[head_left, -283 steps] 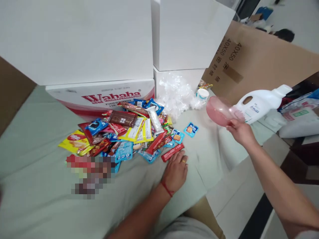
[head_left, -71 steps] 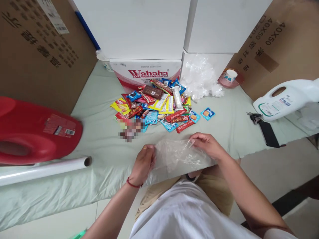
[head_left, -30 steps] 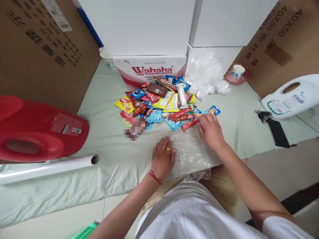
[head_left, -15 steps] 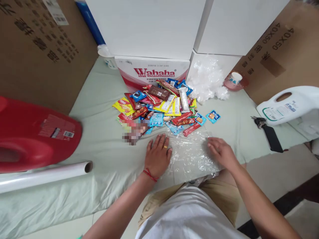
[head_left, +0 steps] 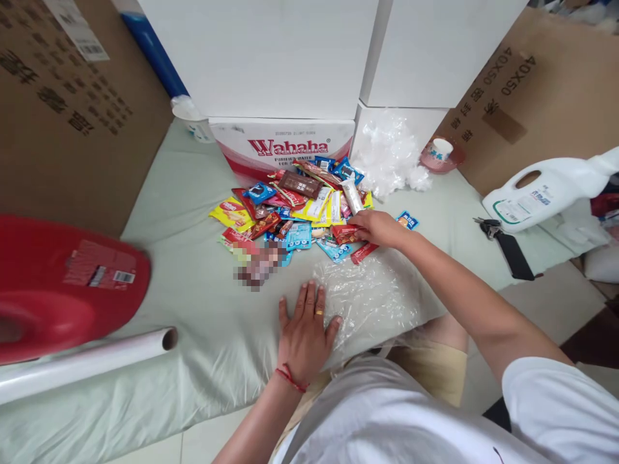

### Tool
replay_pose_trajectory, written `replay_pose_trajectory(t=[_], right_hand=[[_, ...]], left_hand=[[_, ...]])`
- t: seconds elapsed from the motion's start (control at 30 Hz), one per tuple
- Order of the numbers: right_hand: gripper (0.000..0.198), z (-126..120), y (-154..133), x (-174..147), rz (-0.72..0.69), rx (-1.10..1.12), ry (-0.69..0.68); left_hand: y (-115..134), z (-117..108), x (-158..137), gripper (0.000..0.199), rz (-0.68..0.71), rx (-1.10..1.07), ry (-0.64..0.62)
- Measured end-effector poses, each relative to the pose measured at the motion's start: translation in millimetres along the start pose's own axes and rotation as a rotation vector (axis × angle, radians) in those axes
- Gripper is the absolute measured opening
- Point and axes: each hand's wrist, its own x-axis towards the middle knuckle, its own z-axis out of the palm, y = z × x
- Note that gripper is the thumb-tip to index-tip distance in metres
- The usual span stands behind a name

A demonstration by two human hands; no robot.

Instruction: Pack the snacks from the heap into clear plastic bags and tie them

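We see two hands: the left hand (head_left: 304,338), its grip spread flat beside one crumpled clear plastic sheet (head_left: 374,296) on the green-clothed worktop (head_left: 188,283), and the right hand (head_left: 380,227) touching one red wrapped snack (head_left: 341,233), though we cannot tell whether that grip pinches. This snack lies in one multicoloured snack heap (head_left: 300,205), too overlapped for us to count, partly hidden by one pixelated patch (head_left: 258,265); the left edge cuts off one red plastic jug (head_left: 77,277).
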Motion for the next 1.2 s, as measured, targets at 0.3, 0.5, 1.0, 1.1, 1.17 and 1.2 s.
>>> replay_pose_trajectory(t=[0.3,0.5,1.0,1.1,1.17,1.2], right_hand=[[0.023,11,-13,-8,0.083,-0.079,-0.069],[0.027,-19,11,-21,0.007,0.064,-0.058],[0.022,5,6,-43,0.012,-0.194,-0.247],[0.019,-9,9,-52,0.076,-0.170,-0.220],[0.019,-24,13,-63,0.132,-0.146,-0.160],[0.018,-32,14,-70,0.163,-0.133,-0.117]], left_hand=[[1,-2,2,0.065,-0.011,0.010,-0.033],[0,-1,0,0.078,-0.002,0.038,-0.058],[2,7,-8,0.092,0.007,0.096,-0.025],[3,7,-7,0.094,0.010,0.098,-0.027],[3,7,-7,0.095,0.007,0.097,-0.034],[4,6,-6,0.096,0.004,0.097,-0.038]])
